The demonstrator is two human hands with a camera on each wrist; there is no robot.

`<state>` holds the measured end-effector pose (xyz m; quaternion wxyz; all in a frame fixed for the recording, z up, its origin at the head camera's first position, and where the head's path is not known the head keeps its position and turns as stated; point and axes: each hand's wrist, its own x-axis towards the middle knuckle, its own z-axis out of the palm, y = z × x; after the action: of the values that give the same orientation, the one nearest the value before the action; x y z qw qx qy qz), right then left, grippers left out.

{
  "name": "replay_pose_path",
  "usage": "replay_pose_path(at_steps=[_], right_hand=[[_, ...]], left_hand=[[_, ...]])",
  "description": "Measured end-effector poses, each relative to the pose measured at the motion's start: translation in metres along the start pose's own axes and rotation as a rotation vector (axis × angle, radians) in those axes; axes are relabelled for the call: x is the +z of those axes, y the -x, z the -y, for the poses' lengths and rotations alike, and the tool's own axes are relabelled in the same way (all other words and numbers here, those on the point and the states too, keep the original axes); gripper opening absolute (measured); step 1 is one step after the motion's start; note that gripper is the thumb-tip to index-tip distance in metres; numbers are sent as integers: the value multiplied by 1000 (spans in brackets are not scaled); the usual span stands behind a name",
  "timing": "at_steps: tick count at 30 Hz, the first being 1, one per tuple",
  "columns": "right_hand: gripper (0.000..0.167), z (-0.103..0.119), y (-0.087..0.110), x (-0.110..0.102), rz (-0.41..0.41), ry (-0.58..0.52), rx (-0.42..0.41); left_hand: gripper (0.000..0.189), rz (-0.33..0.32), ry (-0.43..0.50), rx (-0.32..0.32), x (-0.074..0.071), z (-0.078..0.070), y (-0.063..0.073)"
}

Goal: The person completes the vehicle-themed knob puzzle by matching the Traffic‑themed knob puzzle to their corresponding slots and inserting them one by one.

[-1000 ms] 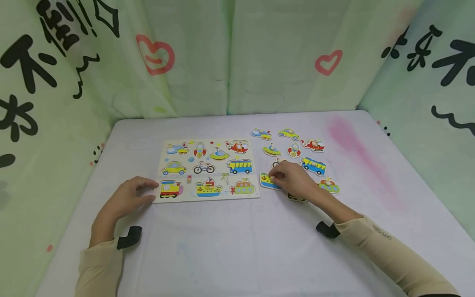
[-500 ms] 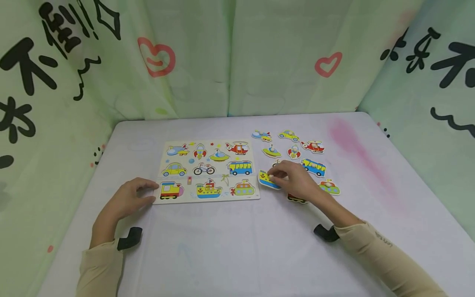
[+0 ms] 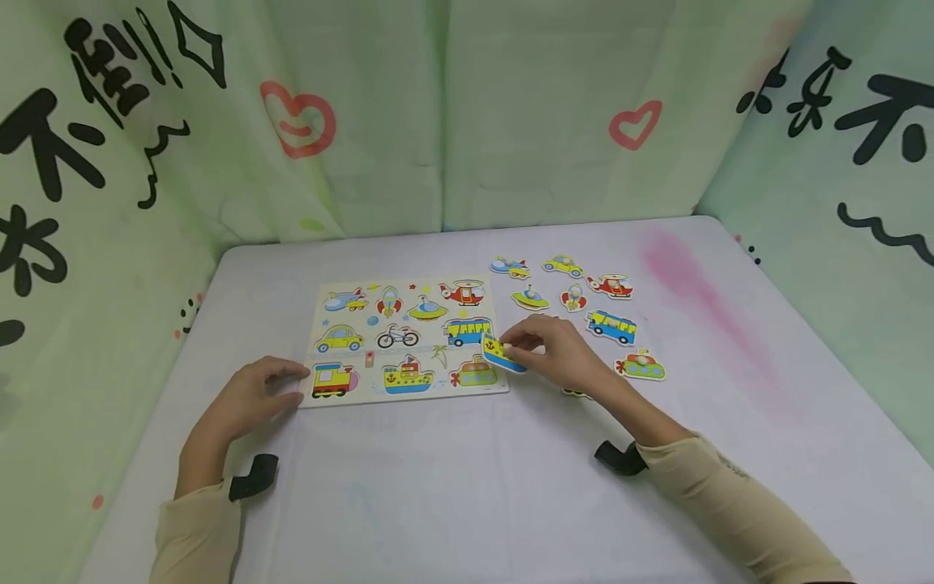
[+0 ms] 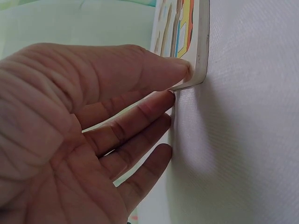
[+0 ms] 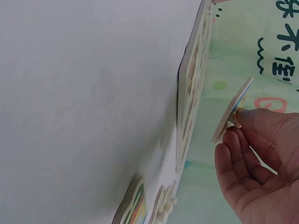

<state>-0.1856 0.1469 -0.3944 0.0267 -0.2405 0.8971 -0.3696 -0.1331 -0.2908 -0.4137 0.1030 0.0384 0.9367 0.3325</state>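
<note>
A flat puzzle board (image 3: 432, 337) printed with vehicles lies on the table. My left hand (image 3: 244, 397) is at its left edge. In the left wrist view, the thumb (image 4: 170, 72) touches the board's corner, and the other fingers extend fairly straight beside the edge. My right hand (image 3: 550, 353) pinches a yellow-and-blue boat puzzle piece (image 3: 498, 357) by its small knob. The piece is tilted over the board's right edge, near the printed bus and submarine. The right wrist view shows the boat piece (image 5: 232, 112) raised clear of the board (image 5: 190, 88).
Several loose pieces lie right of the board, among them a bus (image 3: 611, 327), a submarine (image 3: 642, 366), a helicopter (image 3: 611, 285), a car (image 3: 563, 265) and a rocket (image 3: 574, 298). Another piece (image 3: 576, 394) is mostly hidden under my right wrist. Green curtains surround the table.
My right hand has lifted the boat piece off the table and carried it left over the board's right edge. The left hand stays at the board's left edge.
</note>
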Motion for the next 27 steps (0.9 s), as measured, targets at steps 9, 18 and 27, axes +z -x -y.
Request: replay_pose_path(at_steps=[9, 18, 27], right_hand=[[15, 12, -6, 10, -4, -57, -61], [15, 22, -12, 21, 10, -104, -82], [16, 29, -19, 34, 38, -146, -83]], left_hand=[[39, 7, -17, 0, 0, 4, 1], [39, 9, -18, 6, 0, 4, 0], [38, 0, -16, 19, 1, 2, 1]])
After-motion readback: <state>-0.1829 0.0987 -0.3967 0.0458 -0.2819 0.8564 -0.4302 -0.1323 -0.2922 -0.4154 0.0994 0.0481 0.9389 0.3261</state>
